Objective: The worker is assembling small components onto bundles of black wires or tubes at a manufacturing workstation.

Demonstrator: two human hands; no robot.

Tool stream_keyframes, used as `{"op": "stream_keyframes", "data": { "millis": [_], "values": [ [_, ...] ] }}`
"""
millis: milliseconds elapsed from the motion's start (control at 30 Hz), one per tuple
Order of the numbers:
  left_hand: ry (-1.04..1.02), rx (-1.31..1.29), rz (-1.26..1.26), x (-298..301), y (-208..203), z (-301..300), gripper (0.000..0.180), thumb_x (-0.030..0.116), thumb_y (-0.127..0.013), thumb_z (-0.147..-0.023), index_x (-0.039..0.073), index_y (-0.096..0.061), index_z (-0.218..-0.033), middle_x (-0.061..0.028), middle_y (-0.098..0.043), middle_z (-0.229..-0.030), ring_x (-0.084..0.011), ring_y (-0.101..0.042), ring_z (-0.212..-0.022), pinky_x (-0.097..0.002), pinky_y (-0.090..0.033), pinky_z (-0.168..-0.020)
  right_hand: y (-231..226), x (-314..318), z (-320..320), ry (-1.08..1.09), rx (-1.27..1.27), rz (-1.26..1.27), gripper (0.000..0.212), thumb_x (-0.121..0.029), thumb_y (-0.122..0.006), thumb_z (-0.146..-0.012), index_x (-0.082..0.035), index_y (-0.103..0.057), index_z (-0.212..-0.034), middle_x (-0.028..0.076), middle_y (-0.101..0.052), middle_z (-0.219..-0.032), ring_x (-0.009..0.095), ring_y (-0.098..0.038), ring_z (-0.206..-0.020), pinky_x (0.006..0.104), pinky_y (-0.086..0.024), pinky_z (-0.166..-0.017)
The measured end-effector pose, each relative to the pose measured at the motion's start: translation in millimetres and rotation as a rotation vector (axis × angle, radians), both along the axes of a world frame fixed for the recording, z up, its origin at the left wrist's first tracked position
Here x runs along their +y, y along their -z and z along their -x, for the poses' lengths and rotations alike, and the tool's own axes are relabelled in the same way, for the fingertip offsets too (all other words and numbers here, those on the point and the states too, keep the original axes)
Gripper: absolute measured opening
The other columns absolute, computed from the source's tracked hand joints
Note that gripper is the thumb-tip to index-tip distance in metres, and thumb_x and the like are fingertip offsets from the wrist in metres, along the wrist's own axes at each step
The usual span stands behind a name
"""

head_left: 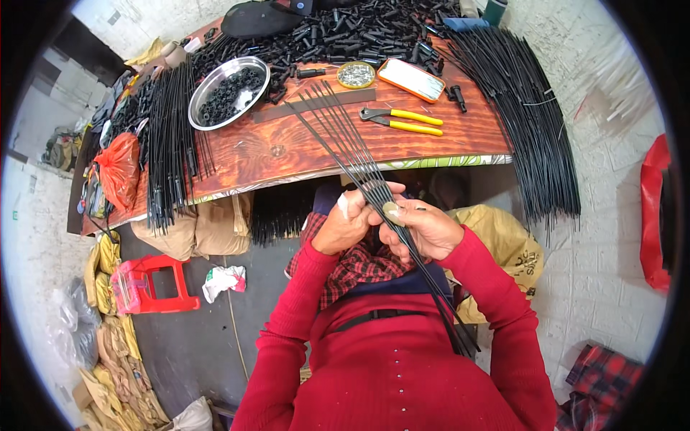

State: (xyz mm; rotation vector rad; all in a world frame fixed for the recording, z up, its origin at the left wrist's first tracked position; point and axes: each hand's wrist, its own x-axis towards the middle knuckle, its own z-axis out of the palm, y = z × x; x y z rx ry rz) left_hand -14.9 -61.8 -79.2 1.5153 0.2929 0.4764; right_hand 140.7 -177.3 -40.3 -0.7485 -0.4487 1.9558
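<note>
A bundle of thin black rods (343, 133) slants across my lap, its far ends fanned out over the table edge. My left hand (348, 215) is closed round the middle of the bundle, a white patch showing near the thumb. Just to the right, my right hand (424, 226) grips the same rods, with a small round yellowish piece (391, 210) at its thumb. Whether that piece is held or worn I cannot tell. The near ends of the rods reach down past my right forearm.
On the wooden table (287, 154) lie yellow-handled pliers (402, 122), a steel bowl (228, 93) of black rings, a round tin (356, 75) of small metal parts and an orange-rimmed tray (412, 79). Black rod bundles (528, 122) overhang the right side. A red stool (154, 284) stands left.
</note>
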Motion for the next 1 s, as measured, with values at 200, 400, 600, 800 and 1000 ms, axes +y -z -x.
{"op": "stream_keyframes", "data": {
  "millis": [200, 400, 600, 800, 1000],
  "values": [
    [-0.017, 0.039, -0.033, 0.8, 2.1, 2.6, 0.033, 0.005, -0.050, -0.096, 0.000, -0.059, -0.127, -0.0077, -0.068, -0.111, -0.0151, -0.063, -0.103, -0.0310, -0.050, -0.093, 1.9, 6.3, -2.0, -0.028, -0.023, -0.011, 0.035, -0.032, -0.058, -0.098, -0.001, -0.055, -0.114, 0.004, -0.058, -0.078, 0.012, -0.058, -0.059, 0.0257, -0.049, -0.053],
    [-0.019, 0.091, -0.061, 1.5, 33.5, 21.1, 0.036, -0.007, -0.044, -0.091, -0.001, -0.058, -0.124, -0.0112, -0.067, -0.094, -0.0191, -0.064, -0.088, -0.0344, -0.050, -0.077, -17.5, 10.7, -0.3, -0.023, -0.130, -0.098, 0.032, -0.033, -0.059, -0.098, -0.003, -0.055, -0.108, 0.004, -0.057, -0.074, 0.012, -0.056, -0.055, 0.0249, -0.047, -0.051],
    [-0.019, 0.050, -0.325, -9.8, 7.6, 29.4, 0.036, 0.003, -0.051, -0.096, 0.000, -0.050, -0.131, -0.0200, -0.064, -0.094, -0.0296, -0.064, -0.085, -0.0376, -0.049, -0.075, -48.2, 5.5, -8.4, 0.003, -0.150, -0.182, 0.033, -0.033, -0.056, -0.099, -0.001, -0.056, -0.104, 0.007, -0.058, -0.071, 0.013, -0.056, -0.051, 0.0253, -0.047, -0.048],
    [0.036, 0.214, -0.339, -8.0, -0.4, 39.7, 0.037, 0.000, -0.055, -0.092, 0.000, -0.051, -0.129, -0.0221, -0.066, -0.098, -0.0367, -0.065, -0.087, -0.0360, -0.050, -0.081, -47.0, 0.9, -2.5, -0.056, -0.171, -0.181, 0.028, -0.029, -0.052, -0.102, -0.002, -0.059, -0.102, 0.006, -0.062, -0.074, 0.013, -0.059, -0.054, 0.0258, -0.050, -0.049],
    [0.107, 0.164, -0.186, -15.2, -0.1, 39.8, 0.034, -0.004, -0.054, -0.091, 0.000, -0.053, -0.124, -0.0104, -0.063, -0.104, -0.0189, -0.059, -0.101, -0.0322, -0.047, -0.089, -44.4, 0.9, -7.2, -0.067, -0.158, -0.172, 0.025, -0.026, -0.051, -0.102, -0.002, -0.057, -0.104, 0.006, -0.063, -0.075, 0.014, -0.060, -0.052, 0.0253, -0.051, -0.049]
  ]
}}
